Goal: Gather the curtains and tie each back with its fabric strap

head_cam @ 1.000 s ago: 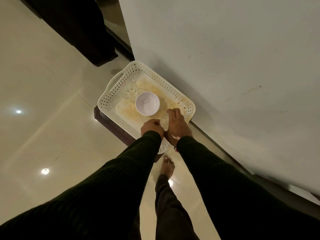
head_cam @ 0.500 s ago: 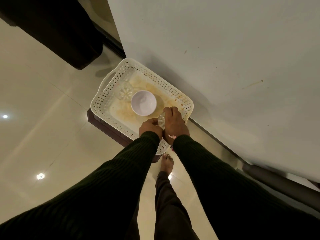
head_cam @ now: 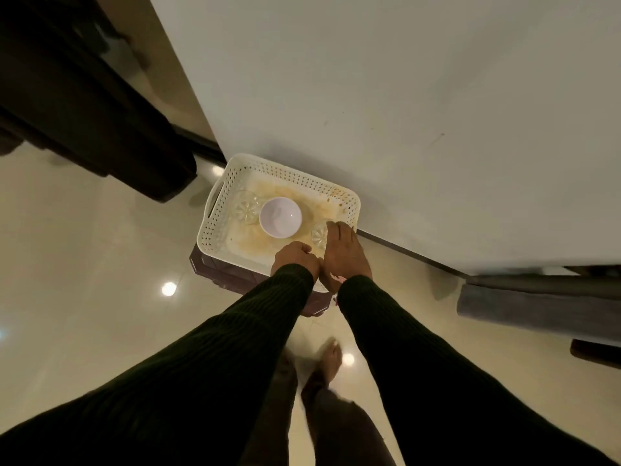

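Note:
A dark curtain hangs at the upper left, its bottom edge reaching the floor; no fabric strap shows. Both my hands are away from it, at a white perforated basket on a low dark stool. My right hand grips a clear glass at the basket's near right corner. My left hand is curled at the basket's near rim, and what its fingers hold is hidden.
In the basket stand a white bowl and a second clear glass. A white wall rises right behind it. A grey padded thing lies at the right. My bare foot is on the glossy tiled floor.
My right hand has carried the glass a little farther into the basket's right corner. My left hand has stayed curled at the near rim. My head has turned, showing more curtain.

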